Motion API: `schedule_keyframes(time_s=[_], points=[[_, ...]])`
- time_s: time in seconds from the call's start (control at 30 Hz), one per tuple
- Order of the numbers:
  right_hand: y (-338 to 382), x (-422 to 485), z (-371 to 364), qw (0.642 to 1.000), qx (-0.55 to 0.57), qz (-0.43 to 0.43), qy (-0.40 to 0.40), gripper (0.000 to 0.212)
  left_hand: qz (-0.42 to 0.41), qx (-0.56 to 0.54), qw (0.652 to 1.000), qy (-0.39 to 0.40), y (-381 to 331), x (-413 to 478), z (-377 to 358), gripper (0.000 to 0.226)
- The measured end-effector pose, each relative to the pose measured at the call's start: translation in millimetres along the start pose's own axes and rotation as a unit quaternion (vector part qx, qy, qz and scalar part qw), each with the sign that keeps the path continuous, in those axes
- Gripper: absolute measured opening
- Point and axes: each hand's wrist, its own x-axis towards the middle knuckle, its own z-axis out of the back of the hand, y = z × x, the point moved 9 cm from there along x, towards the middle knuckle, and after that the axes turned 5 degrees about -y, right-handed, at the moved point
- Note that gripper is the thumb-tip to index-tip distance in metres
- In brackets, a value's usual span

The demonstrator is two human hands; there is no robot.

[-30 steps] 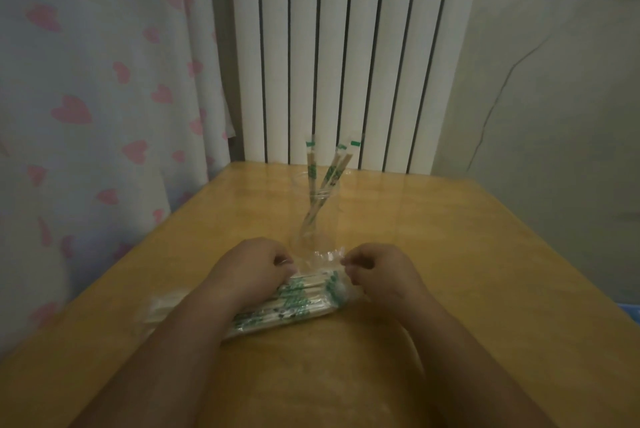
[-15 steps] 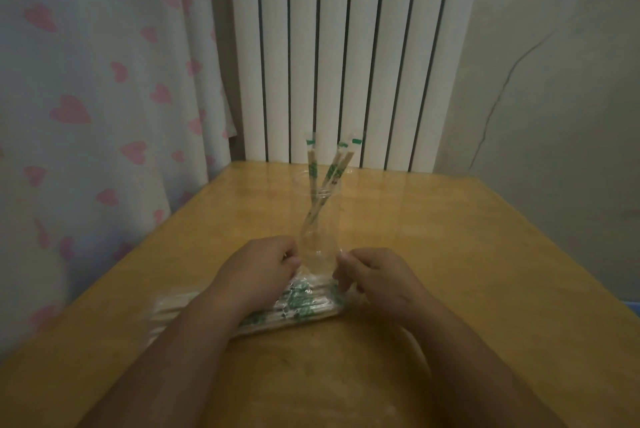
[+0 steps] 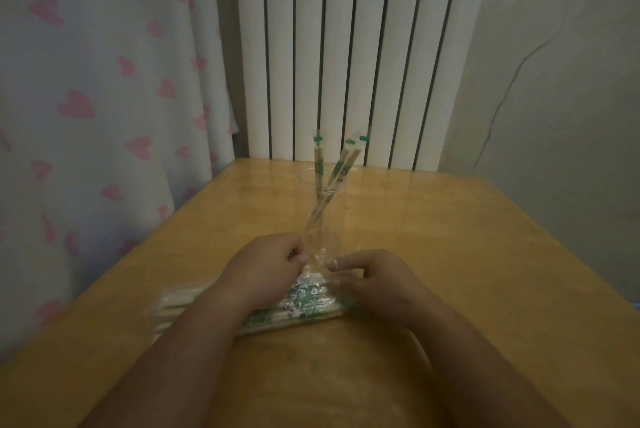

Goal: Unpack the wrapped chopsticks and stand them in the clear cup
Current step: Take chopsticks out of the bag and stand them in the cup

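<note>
My left fingers [image 3: 297, 256] are curled and pinch the loose mouth of the outer bag [image 3: 319, 249]. My right fingers [image 3: 341, 263] are curled as well and pinch the same clear film from the other side, so it stands up crumpled between them. The left hand [image 3: 266, 268] and right hand [image 3: 377, 284] sit close together, knuckles up, over the right end of the bundle of wrapped chopsticks [image 3: 301, 304].

That bundle lies flat on the worktop [image 3: 450, 254], green-printed end under my hands and pale end reaching towards the worktop's left edge, passing beneath my left forearm. It sits nearer the near edge than the far one.

Just beyond my fingers stands the clear cup [image 3: 337, 206], upright, about midway across and towards the far edge. A few cup chopsticks [image 3: 318, 164], each in a green-printed sleeve, lean inside it, tops fanned apart above the rim.

Past the far edge is a white radiator [image 3: 346, 47]; a curtain [image 3: 86, 81] with pink hearts hangs along the left edge.
</note>
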Motion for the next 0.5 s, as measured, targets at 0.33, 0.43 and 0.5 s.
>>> schedule_keyframes(time_s=[0.33, 0.43, 0.5], points=[[25, 1, -11, 0.969, -0.228, 0.067, 0.065, 0.037, -0.001, -0.012, 1.0, 0.021, -1, 0, -4, 0.011], [27, 1, -10, 0.969, -0.23, 0.081, 0.046, 0.028, 0.002, -0.02, 1.0, 0.014, 1, 0, -2, 0.012], [24, 3, -7, 0.972, -0.223, 0.073, 0.031, 0.019, 0.004, -0.02, 1.0, 0.012, 2, 1, -2, 0.014]])
